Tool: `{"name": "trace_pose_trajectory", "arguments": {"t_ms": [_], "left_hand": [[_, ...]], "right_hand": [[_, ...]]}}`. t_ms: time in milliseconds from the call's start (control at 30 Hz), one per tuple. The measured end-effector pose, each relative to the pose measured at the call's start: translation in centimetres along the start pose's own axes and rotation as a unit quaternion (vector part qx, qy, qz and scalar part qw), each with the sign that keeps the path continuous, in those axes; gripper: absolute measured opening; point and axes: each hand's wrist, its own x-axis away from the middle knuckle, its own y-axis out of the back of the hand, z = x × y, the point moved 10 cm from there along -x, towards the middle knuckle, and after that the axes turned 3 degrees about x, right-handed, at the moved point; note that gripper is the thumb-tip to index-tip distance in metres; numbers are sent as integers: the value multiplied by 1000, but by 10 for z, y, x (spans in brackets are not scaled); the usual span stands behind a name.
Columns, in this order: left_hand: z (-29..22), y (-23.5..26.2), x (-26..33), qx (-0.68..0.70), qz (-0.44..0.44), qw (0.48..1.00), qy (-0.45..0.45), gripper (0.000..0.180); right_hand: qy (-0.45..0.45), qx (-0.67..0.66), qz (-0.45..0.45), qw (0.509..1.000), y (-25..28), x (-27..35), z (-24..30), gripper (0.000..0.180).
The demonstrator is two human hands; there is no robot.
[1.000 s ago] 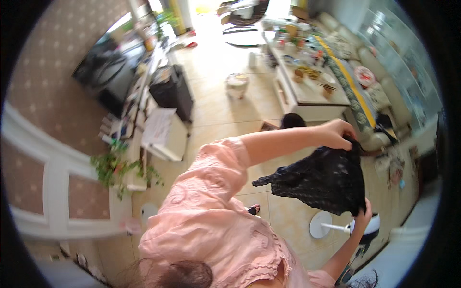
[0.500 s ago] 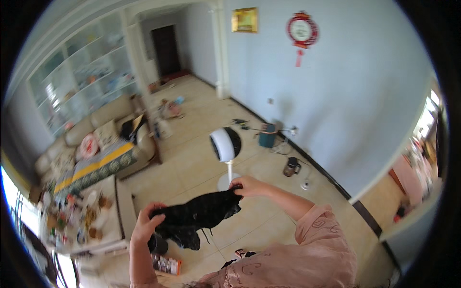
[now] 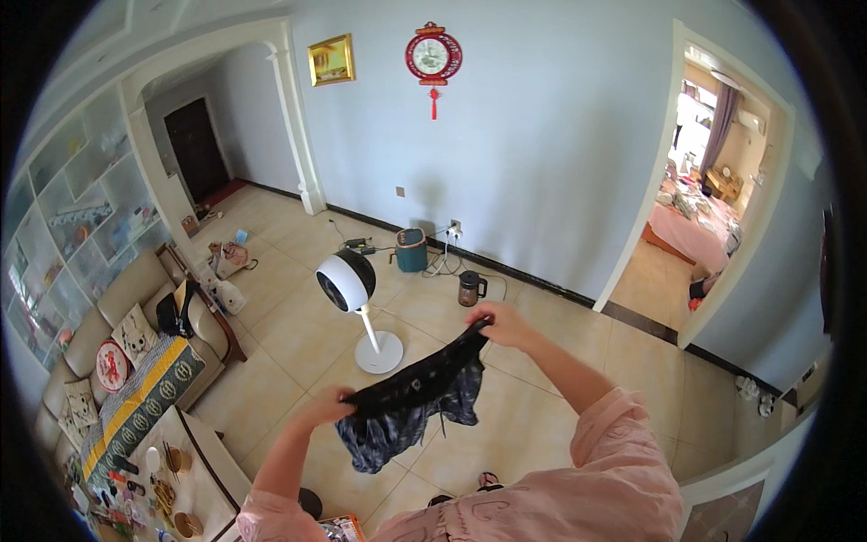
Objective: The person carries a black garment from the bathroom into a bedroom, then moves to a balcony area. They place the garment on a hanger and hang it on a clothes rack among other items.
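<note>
A pair of dark patterned shorts (image 3: 411, 406) with a wide black waistband hangs between my two hands over the floor. My left hand (image 3: 323, 406) is closed on the left end of the waistband. Higher and to the right, my right hand (image 3: 502, 325) pinches the other end, so the waistband slants upward to the right. A thin cord dangles from the front of the shorts, and the crumpled legs hang beneath.
A white pedestal fan (image 3: 379, 351) stands just beyond the shorts. By the wall are a dark kettle (image 3: 470, 289) and a green appliance (image 3: 411, 250) with cords. At left, a cluttered table (image 3: 212, 452) and a sofa (image 3: 135, 280); right, a bedroom doorway (image 3: 641, 226).
My view has turned to the right, bringing the bedroom doorway into fuller sight. The shorts now hang more steeply slanted, with their patterned legs showing more; both hands keep hold.
</note>
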Motion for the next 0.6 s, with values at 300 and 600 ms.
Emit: {"name": "trace_pose_trajectory", "arguments": {"t_ms": [300,600], "left_hand": [[-145,-34,-104,-146,-135,962,-186,26],[-376,-62,-133,-195,-362,848,-336,26]], "right_hand": [[-73,116,-204,969,162,128,-26,28],[-65,246,-334,908,327,226,27,35]]}}
